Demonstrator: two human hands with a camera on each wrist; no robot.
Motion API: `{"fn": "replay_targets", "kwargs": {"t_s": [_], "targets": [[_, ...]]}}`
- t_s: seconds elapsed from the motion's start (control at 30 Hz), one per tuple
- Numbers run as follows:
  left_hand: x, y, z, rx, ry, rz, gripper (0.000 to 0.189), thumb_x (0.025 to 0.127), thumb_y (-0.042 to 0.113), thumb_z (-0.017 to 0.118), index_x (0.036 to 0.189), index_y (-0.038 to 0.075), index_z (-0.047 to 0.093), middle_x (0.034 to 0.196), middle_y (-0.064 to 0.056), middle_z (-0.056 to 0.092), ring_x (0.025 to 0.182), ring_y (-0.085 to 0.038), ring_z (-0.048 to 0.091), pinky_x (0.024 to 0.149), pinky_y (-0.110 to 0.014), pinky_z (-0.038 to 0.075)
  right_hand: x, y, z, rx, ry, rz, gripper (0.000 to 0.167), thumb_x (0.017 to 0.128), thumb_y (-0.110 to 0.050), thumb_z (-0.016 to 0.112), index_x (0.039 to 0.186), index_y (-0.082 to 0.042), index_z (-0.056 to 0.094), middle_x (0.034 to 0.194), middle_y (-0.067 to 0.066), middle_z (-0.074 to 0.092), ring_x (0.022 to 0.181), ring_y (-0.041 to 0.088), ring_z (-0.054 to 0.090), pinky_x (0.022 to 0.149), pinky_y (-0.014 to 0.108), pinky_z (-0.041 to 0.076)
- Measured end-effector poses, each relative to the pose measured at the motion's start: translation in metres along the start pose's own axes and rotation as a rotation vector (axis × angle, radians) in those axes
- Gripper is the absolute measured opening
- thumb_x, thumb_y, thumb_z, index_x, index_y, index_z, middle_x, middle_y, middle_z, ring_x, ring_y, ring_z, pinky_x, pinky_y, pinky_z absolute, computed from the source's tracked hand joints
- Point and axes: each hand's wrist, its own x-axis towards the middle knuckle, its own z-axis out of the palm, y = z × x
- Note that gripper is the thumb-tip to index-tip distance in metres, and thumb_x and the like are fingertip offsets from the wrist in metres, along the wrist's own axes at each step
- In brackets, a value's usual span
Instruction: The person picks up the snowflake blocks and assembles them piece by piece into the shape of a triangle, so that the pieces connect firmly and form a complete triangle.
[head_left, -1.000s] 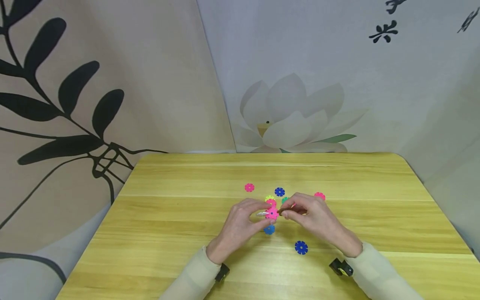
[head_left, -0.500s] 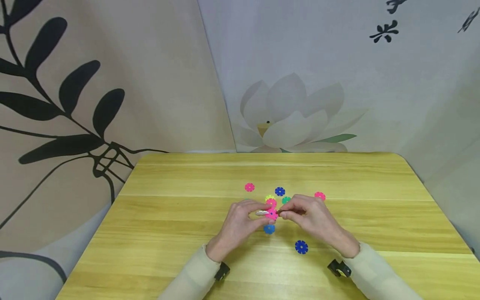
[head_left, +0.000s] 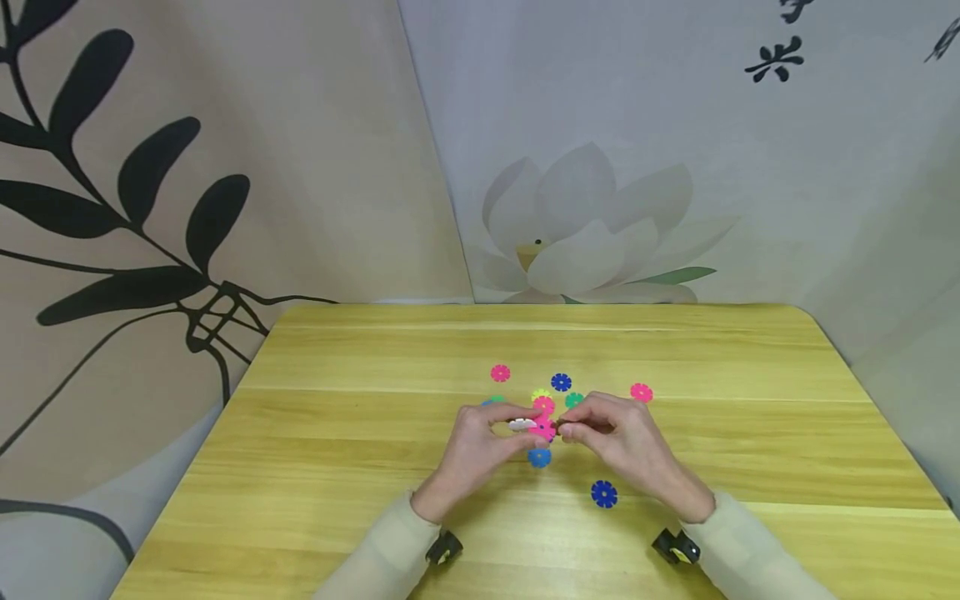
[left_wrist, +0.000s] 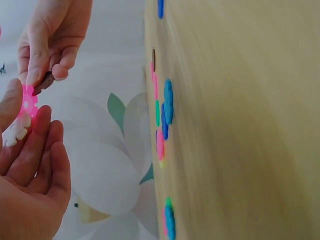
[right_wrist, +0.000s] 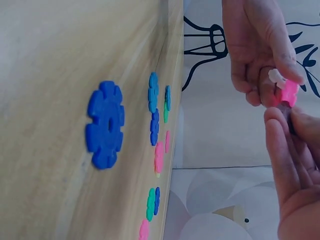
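Observation:
In the head view my left hand point(head_left: 476, 446) pinches a pink notched plastic disc point(head_left: 542, 429) between thumb and fingers, above the table. A white disc point(head_left: 521, 424) is joined to the pink one and sits inside the curve of that hand. Facing it, my right hand point(head_left: 630, 437) pinches a brown disc point(left_wrist: 45, 83) between thumb and fingertips. Its edge meets the right side of the pink disc, as the right wrist view also shows. Fingers cover most of the brown disc.
On the wooden table point(head_left: 750, 400) lie more flat discs. A dark blue one point(head_left: 603, 493) is nearest, a light blue one point(head_left: 539, 457) is below the hands, and pink point(head_left: 500, 372), dark blue point(head_left: 561, 382), green point(head_left: 574, 400) and pink point(head_left: 641, 392) ones lie farther back.
Both hands stay nearly in place with the pink and brown discs edge to edge. The white disc has tilted and shows more of its face. The right wrist has shifted slightly left.

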Motion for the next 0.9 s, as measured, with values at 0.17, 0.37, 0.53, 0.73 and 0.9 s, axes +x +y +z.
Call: {"fn": "replay_targets", "kwargs": {"t_s": [0.17,0.37,0.53,0.73,0.9], "targets": [[-0.001,0.003,0.002,-0.114,-0.01,-0.201,0.031,0.082,0.028,0.089,0.109,0.015,0.082,0.104,0.004,0.079,0.082,-0.018,0.062,0.067,-0.022,0.048,-0.001,-0.004,0.001,0.043,0.015,0.01,0.013,0.089,0.0,0.078,0.095,-0.012,0.078,0.086,-0.005,0.072,0.073,0.011,0.073,0.063,0.027,0.062],[0.0,0.003,0.003,-0.151,-0.011,-0.257,0.029,0.082,0.029,0.089,0.107,0.016,0.082,0.105,0.003,0.079,0.087,-0.015,0.064,0.069,-0.025,0.049,0.001,-0.006,0.001,0.05,0.022,-0.041,0.016,0.087,0.006,0.078,0.096,-0.007,0.078,0.084,0.001,0.072,0.072,0.009,0.072,0.061,0.027,0.062],[0.001,0.005,0.001,-0.141,-0.014,-0.221,0.029,0.082,0.027,0.09,0.108,0.016,0.081,0.105,0.004,0.078,0.092,-0.014,0.069,0.075,-0.03,0.056,0.004,-0.006,-0.003,0.06,0.0,-0.005,0.016,0.089,0.002,0.078,0.098,-0.01,0.079,0.086,0.0,0.073,0.07,0.008,0.068,0.058,0.026,0.06],[0.005,0.007,-0.005,-0.139,0.002,-0.154,0.03,0.083,0.023,0.089,0.11,0.013,0.08,0.105,0.005,0.078,0.098,-0.016,0.069,0.092,-0.048,0.055,0.007,-0.009,-0.012,0.074,-0.016,0.136,0.015,0.093,-0.007,0.077,0.107,-0.013,0.077,0.098,0.0,0.076,0.08,0.016,0.074,0.07,0.029,0.063],[0.005,0.006,-0.006,-0.14,0.007,-0.17,0.029,0.082,0.022,0.09,0.108,0.013,0.081,0.105,0.005,0.078,0.098,-0.015,0.069,0.09,-0.048,0.055,0.01,-0.01,-0.012,0.028,0.0,0.106,0.01,0.092,-0.003,0.077,0.098,-0.011,0.078,0.092,-0.001,0.076,0.071,0.01,0.07,0.059,0.025,0.06]]}}
